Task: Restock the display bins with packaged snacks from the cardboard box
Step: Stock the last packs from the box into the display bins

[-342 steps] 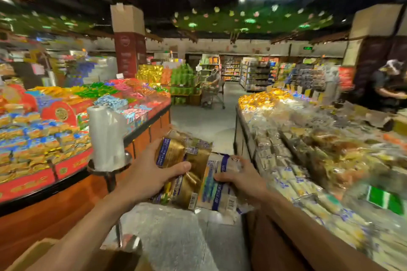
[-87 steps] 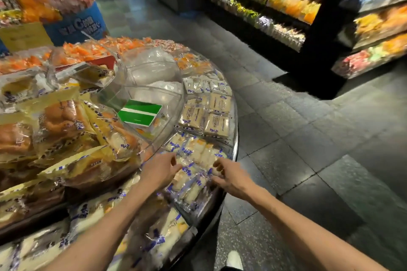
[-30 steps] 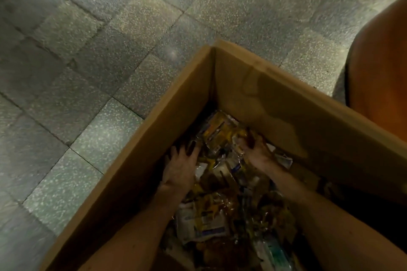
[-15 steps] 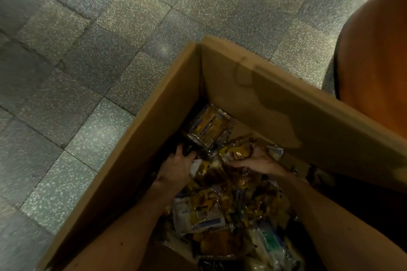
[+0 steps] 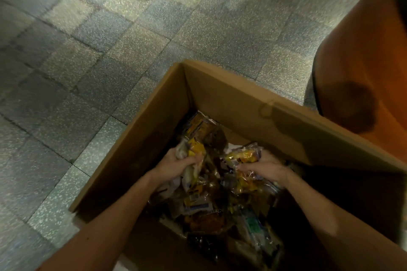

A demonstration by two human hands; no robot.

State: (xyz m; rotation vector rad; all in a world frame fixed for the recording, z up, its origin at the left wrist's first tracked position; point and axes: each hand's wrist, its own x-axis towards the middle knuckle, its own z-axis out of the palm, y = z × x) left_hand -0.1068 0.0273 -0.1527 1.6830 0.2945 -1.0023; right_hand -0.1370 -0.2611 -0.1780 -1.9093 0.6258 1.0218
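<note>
The open brown cardboard box [image 5: 242,99] sits on the grey speckled tile floor [image 5: 110,61], left of the big round orange stand [image 5: 363,50], with crinkly plastic snack packs [image 5: 198,204] piled inside it.

One box [image 5: 242,103]; left hand [image 5: 178,161], right hand [image 5: 264,167]; snack packs [image 5: 198,202] uncountable.

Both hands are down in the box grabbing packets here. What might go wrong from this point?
1. The left hand grips the left bundle of several loose packets; one may slip out on the lift and land on the floor.
2. The right hand squeezes the right bundle, which may crush the snacks.
3. The cardboard box is dim inside, so different varieties could get mixed.
</note>
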